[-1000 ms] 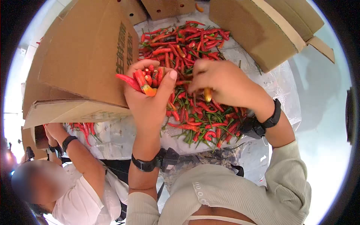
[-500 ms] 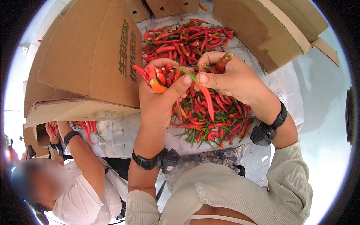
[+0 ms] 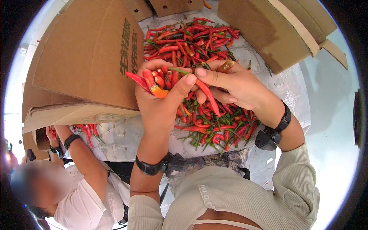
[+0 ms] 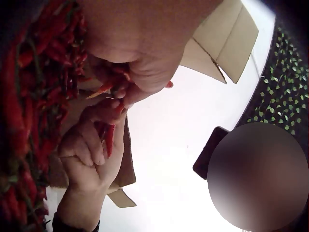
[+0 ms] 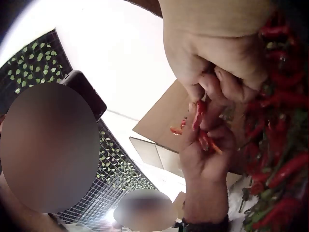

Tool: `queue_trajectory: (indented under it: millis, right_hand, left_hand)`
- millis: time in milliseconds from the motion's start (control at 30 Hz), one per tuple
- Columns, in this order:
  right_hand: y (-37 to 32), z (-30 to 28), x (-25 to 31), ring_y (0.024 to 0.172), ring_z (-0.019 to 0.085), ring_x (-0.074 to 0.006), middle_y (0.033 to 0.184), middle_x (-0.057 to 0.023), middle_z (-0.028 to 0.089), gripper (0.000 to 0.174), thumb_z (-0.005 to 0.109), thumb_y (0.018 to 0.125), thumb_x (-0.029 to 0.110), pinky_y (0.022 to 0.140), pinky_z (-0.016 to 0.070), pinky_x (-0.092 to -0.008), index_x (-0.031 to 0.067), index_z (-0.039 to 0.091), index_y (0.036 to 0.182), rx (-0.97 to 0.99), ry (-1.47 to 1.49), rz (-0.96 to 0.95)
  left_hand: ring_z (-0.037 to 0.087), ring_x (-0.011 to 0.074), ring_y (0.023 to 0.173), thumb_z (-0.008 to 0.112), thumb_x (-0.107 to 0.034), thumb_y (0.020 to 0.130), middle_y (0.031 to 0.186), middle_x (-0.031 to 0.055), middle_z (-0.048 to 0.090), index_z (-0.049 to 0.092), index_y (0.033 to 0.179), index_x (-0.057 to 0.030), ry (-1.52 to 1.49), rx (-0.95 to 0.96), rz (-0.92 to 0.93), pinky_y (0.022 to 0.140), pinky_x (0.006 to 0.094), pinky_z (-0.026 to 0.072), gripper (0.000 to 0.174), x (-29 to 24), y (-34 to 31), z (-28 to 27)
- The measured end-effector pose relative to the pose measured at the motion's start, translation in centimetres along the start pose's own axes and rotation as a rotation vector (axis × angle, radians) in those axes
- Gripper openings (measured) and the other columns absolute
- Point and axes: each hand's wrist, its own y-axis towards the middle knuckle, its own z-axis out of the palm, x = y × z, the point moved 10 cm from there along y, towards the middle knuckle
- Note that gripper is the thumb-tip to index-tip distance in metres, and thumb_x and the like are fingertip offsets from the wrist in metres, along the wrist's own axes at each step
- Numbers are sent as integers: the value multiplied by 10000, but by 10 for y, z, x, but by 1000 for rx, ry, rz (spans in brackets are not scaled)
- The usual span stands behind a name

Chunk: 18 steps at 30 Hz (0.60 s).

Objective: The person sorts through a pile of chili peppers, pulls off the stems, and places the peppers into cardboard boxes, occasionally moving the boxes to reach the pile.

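Observation:
My left hand (image 3: pixel 155 111) holds a bunch of red chilies (image 3: pixel 148 78), their cut-looking ends facing up and an orange-tipped one (image 3: pixel 158 92) at the front. Between thumb and forefinger, my right hand (image 3: pixel 243 82) pinches a single red chili (image 3: pixel 207 94), which slants down to the right. Its green stem (image 3: pixel 178 70) points at the left hand, close by the left thumb. A brownish chili (image 3: pixel 226 66) pokes out of the right hand's curled fingers. Under both hands spreads a heap of red chilies (image 3: pixel 191 38) with green stems.
An upright cardboard box (image 3: pixel 88 53) stands left of the heap, another box (image 3: pixel 264 38) at the back right. Smaller boxes (image 3: pixel 174 7) line the far edge. At the lower left, another person (image 3: pixel 82 191) works beside more chilies (image 3: pixel 87 132) on the same covered table (image 3: pixel 126 142).
My right hand has come up from the heap to the left hand, bringing a stemmed chili by half a second ago. Since then both hands have shifted only slightly.

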Motion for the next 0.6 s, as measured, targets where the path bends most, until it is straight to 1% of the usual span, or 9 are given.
queue_trajectory:
  millis: [100, 200, 300, 400, 500, 600]
  right_hand:
    - [2, -1, 2, 399, 332, -17, 606, 14, 557, 343, 619, 859, 397, 360, 212, -192, 55, 616, 832, -12, -54, -41]
    - [3, -4, -4, 412, 326, -16, 580, 46, 498, 329, 679, 818, 377, 375, 198, -194, 57, 608, 785, -15, -68, -43]
    - [1, -3, 0, 418, 314, -15, 564, 67, 448, 335, 730, 774, 366, 382, 184, -200, 60, 595, 749, -82, -70, -53]
    - [0, -4, -5, 422, 320, -4, 612, 33, 519, 244, 711, 802, 280, 371, 192, -182, 73, 583, 795, -53, 9, -30]
    - [-2, -3, -5, 432, 330, -7, 608, 38, 509, 246, 724, 789, 279, 382, 197, -185, 72, 592, 783, -58, -14, -42]
    - [-4, 3, -2, 439, 343, -10, 593, 47, 497, 257, 731, 781, 286, 394, 202, -187, 63, 604, 765, -49, -9, -53]
  left_hand:
    - [586, 93, 664, 745, -55, 739, 833, 85, 644, 466, 986, -38, -68, -23, -89, 556, 218, 470, 373, -1, -2, 0]
    - [544, 80, 594, 735, -47, 740, 811, 80, 645, 470, 987, -41, -111, 2, -144, 503, 206, 426, 362, 6, -1, -1]
    - [498, 75, 536, 718, -43, 743, 792, 79, 645, 476, 991, -48, -159, 30, -246, 465, 201, 381, 346, 12, 0, 2]
    - [499, 81, 520, 699, -32, 744, 805, 84, 645, 487, 995, -63, -302, 67, -392, 451, 203, 380, 330, 33, -3, 2]
    - [498, 83, 507, 683, -30, 753, 818, 93, 643, 491, 1004, -76, -445, 118, -473, 433, 209, 377, 319, 36, -6, 10]
    - [506, 82, 496, 666, -20, 763, 826, 101, 641, 491, 1011, -79, -519, 208, -447, 416, 205, 379, 308, 36, -5, 15]
